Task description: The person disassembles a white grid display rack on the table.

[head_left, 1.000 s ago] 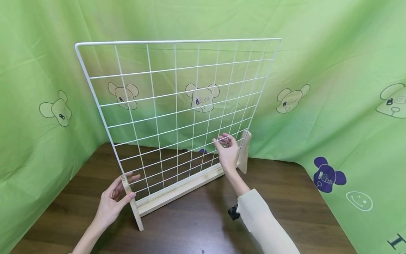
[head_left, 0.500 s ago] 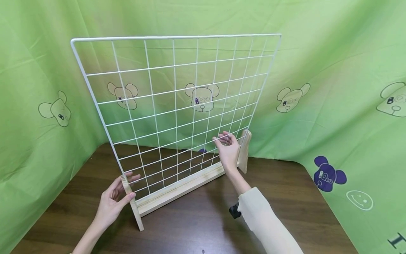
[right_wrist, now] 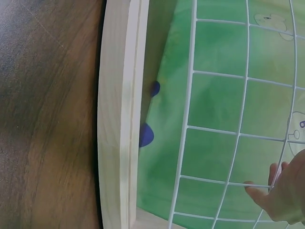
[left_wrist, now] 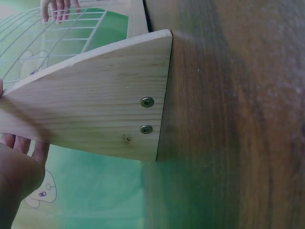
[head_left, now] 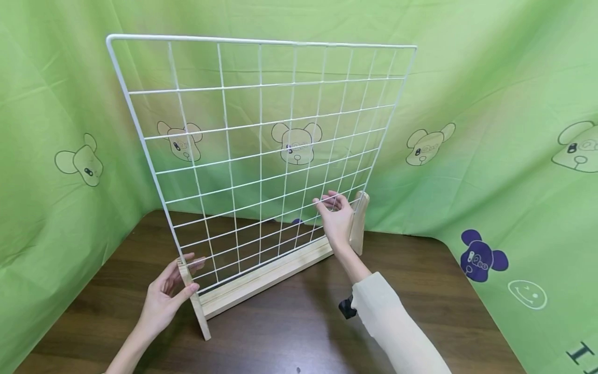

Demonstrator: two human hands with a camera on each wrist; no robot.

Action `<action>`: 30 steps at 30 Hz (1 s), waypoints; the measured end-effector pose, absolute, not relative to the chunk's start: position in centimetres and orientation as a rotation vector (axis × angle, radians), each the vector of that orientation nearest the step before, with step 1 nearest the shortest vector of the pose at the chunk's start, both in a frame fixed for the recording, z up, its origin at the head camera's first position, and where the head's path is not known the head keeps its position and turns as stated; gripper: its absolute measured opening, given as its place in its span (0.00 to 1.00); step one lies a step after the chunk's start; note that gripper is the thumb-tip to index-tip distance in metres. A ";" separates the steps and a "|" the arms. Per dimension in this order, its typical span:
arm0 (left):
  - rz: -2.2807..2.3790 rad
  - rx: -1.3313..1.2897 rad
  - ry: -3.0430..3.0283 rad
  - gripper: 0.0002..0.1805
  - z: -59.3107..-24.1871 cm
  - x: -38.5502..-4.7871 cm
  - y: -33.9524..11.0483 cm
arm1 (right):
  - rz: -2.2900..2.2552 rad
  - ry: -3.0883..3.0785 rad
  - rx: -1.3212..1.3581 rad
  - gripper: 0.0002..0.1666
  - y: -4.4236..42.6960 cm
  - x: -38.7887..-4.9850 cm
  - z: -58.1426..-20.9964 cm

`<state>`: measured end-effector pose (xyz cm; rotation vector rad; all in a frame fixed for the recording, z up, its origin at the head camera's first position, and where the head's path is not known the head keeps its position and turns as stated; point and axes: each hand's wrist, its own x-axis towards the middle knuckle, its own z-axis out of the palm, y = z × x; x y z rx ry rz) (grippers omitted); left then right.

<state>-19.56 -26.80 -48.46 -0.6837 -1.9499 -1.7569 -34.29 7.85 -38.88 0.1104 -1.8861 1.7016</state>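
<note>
The white wire grid (head_left: 261, 41) stands in the wooden stand (head_left: 275, 272), between its two end panels. My left hand (head_left: 159, 301) grips the left end panel (head_left: 200, 314), thumb in front and fingers behind. In the left wrist view, that panel (left_wrist: 95, 100) shows two metal screws. My right hand (head_left: 337, 223) pinches the grid's wires near the right end panel (head_left: 358, 228). In the right wrist view, a gap separates the grid's lower edge (right_wrist: 188, 126) from the wooden crossbar (right_wrist: 112, 114), with the right hand (right_wrist: 286, 191) on the wires.
The stand rests on a dark brown wooden table (head_left: 420, 296). A green curtain (head_left: 486, 156) with printed bear heads hangs behind and at both sides. A black object (head_left: 347, 308) sits at the right sleeve's cuff (head_left: 371, 291).
The grid has risen, its top edge now higher, most clearly at the left, and its lower edge has come up off the crossbar. The right hand has shifted up slightly; the left stays in place.
</note>
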 end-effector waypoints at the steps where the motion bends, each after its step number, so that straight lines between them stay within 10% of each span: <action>1: -1.755 -0.686 -1.951 0.34 -48.4 -19.5 -26.8 | 1.702 -1.886 0.107 0.25 7.8 -34.3 -38.8; 30: -1.750 -0.755 -1.872 0.34 -48.7 -19.8 -26.8 | 1.754 -1.880 0.060 0.29 7.8 -34.0 -35.7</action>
